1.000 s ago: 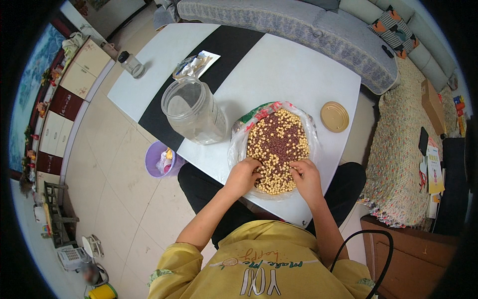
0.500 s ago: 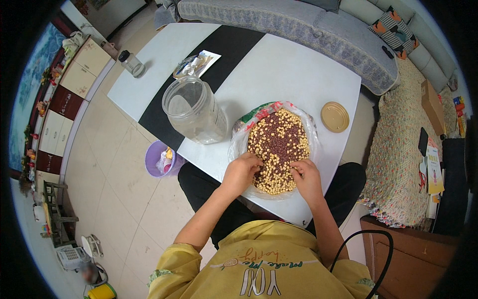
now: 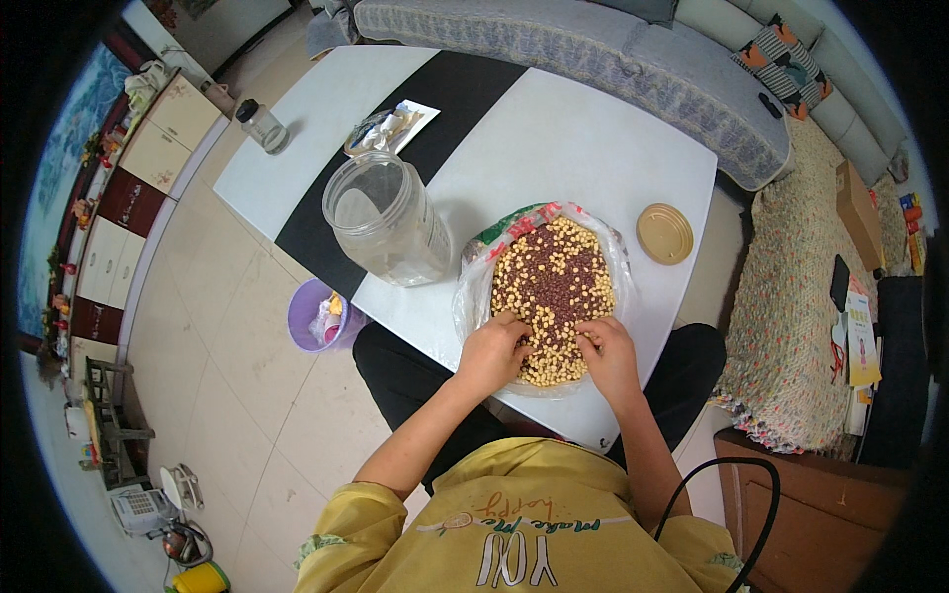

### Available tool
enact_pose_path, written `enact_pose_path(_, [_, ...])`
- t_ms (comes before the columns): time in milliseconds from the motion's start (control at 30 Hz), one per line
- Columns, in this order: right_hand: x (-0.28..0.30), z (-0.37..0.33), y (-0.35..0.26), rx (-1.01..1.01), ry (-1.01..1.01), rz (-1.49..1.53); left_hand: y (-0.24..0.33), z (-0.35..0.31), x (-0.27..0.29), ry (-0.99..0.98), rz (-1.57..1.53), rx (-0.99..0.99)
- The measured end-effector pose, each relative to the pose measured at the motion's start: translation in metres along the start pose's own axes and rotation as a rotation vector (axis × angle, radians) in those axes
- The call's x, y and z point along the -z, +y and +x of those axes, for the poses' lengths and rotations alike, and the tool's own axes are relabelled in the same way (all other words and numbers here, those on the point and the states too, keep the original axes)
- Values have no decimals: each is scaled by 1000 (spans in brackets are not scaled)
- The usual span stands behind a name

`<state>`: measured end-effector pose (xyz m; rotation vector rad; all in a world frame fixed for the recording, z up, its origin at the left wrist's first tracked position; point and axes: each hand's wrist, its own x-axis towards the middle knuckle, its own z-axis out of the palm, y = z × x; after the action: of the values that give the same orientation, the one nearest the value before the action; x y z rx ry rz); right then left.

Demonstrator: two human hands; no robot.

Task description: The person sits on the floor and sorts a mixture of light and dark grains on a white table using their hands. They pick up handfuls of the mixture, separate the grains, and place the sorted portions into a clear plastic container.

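A clear plastic bag with a red and green printed edge lies spread on the table in front of me. Mixed yellow soybeans and small dark red beans fill it, the red ones thickest in the middle. My left hand rests at the near left of the beans, fingers curled and pinched down among them. At the near right, my right hand has thumb and fingertips drawn together over the beans. Whatever either hand pinches is too small to make out.
Left of the bag stands a large clear open jar; a gold lid lies to the right. Farther back are a foil packet and a small black-capped bottle. A purple bin stands on the floor beside the table.
My left hand has shifted slightly right and toward me over the beans. My right hand has stayed nearly in place.
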<state>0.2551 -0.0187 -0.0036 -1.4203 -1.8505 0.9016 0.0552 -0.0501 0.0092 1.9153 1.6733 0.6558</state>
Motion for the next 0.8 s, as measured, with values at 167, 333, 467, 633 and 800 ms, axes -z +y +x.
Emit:
enact_pose_path(167, [0, 0, 2, -4, -8, -14, 0, 0, -3, 20, 5, -9])
enact_pose_path(333, [-1, 0, 3, -3, 0, 4, -1, 1, -5, 29, 2, -7])
enact_pose_path(467, [-1, 0, 3, 3, 1, -1, 0, 1, -6, 49, 8, -17])
enact_pose_path(633, [0, 0, -1, -12, -7, 21, -8, 0, -6, 73, -296, 63])
enact_pose_path(800, [0, 0, 1, 7, 3, 19, -4, 8, 4, -88, -801, 413])
